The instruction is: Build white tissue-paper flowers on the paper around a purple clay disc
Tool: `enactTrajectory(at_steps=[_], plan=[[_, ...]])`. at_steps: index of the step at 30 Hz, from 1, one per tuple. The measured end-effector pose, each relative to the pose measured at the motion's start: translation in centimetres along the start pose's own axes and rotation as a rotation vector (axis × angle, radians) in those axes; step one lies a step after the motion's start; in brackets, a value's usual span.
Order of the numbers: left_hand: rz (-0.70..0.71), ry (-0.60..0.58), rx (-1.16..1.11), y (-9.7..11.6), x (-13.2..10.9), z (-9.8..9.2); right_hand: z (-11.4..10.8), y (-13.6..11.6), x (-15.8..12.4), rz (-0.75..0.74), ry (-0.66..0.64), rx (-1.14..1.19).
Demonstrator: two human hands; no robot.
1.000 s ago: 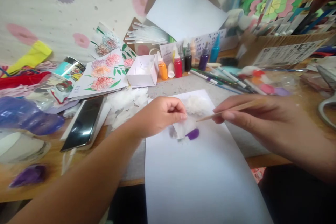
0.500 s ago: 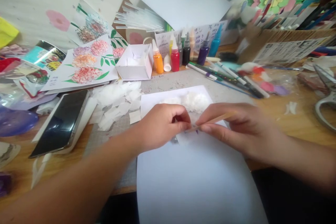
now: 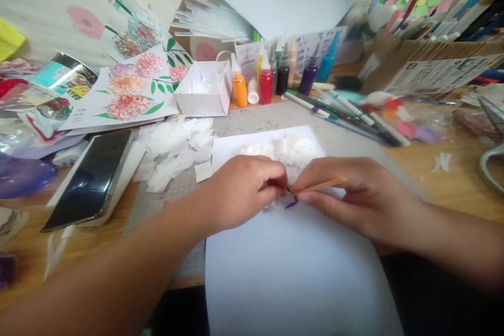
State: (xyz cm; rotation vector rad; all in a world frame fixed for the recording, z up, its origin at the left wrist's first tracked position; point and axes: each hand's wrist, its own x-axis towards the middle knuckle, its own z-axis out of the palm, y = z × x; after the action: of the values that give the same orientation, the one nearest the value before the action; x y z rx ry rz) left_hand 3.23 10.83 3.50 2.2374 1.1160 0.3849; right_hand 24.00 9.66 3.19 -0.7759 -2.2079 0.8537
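My right hand [image 3: 354, 199] pinches a slim wooden stick [image 3: 326, 184], whose near end runs in toward the left fingertips. My left hand [image 3: 252, 189] is closed, thumb against forefinger, at the stick's tip; what it grips is hidden. Both hands meet over a white sheet of paper [image 3: 291, 273]. Just below the fingertips shows a small purple strip or mark [image 3: 291, 202]. Beyond the hands, fluffy white clumps [image 3: 293, 148] lie on a white card [image 3: 226, 147], partly covered by my fingers.
Cut white paper pieces [image 3: 173, 152] are heaped on the grey cutting mat [image 3: 157, 220]. A phone [image 3: 92, 178] lies at left. Paint bottles [image 3: 265, 81] and a white box [image 3: 205, 86] stand behind. Pens [image 3: 346, 115] lie at right, with scissors [image 3: 490, 163] at the edge.
The view has shifted slightly. My fingers stay together at the stick's tip, and more of the purple strip or mark now shows beneath them.
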Motion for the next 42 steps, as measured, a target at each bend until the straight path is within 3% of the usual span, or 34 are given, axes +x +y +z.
enactTrajectory(at_steps=[8, 20, 27, 31, 33, 38, 40, 42], plan=[[0.001, -0.047, 0.033, -0.2, -0.2, -0.2, 0.1, 0.1, 0.2, 0.002, -0.042, -0.028], [0.084, -0.134, 0.117, -0.3, -1.1, -0.9, 1.0, 0.2, -0.3, -0.159, -0.116, -0.272], [0.055, -0.174, 0.119, -0.4, -1.3, -1.4, -0.7, -0.9, 0.0, -0.123, 0.083, -0.094], [0.058, -0.183, 0.092, -0.3, -1.3, -2.6, -0.5, -0.7, 0.0, -0.082, 0.021, -0.096], [-0.014, -0.096, 0.082, -0.6, -1.6, -4.1, -0.3, -0.5, -0.1, -0.091, -0.011, -0.076], [-0.452, 0.311, 0.275, -3.4, -2.7, -8.4, -0.2, -0.6, -0.2, -0.116, 0.023, -0.046], [-0.499, 0.306, 0.360, -4.8, -3.0, -9.3, -0.2, -0.4, -0.2, -0.126, 0.043, -0.046], [-0.491, 0.211, 0.381, -5.9, -3.1, -9.4, -0.2, -0.2, -0.2, -0.132, 0.050, -0.040]])
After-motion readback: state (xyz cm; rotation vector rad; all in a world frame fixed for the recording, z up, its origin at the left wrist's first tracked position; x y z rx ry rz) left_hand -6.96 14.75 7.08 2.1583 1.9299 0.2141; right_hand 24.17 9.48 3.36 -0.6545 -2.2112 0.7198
